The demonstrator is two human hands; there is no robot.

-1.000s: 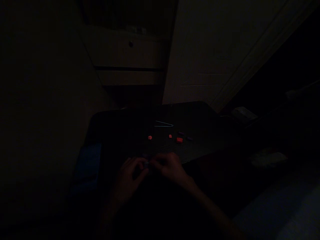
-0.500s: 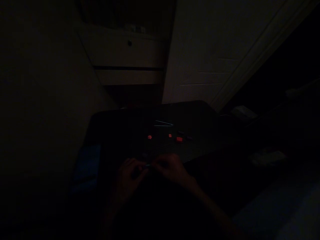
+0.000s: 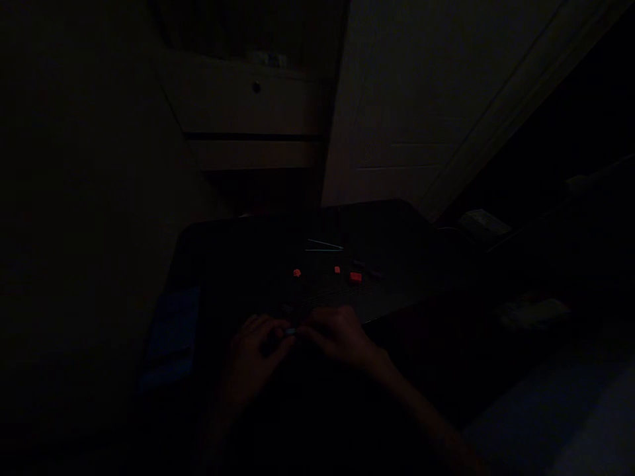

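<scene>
In very dim light, a small pale bluish piece [image 3: 290, 331] sits between the fingertips of my left hand [image 3: 255, 347], which is closed in a pinch. My right hand [image 3: 337, 334] is also closed, its fingertips meeting the right end of that piece. Whatever else its fingers hold is hidden in shadow. Beyond the hands, a small orange-red piece with a bumpy outline [image 3: 296, 272], a small square orange-red piece [image 3: 337, 270] and a larger red block [image 3: 356, 277] lie on the table.
Slender metal tweezers [image 3: 325, 249] lie farther back on the dark table [image 3: 238, 244]. Right of the red block are dark pieces [image 3: 376, 273]. A flat bluish thing [image 3: 171, 337] lies at left. Behind the table stand a drawer cabinet [image 3: 253, 112] and a pale door [image 3: 397, 119].
The right fingertips have shifted slightly, and more of the pale piece shows between the hands. The picture is a little darker. The pieces on the table have stayed put.
</scene>
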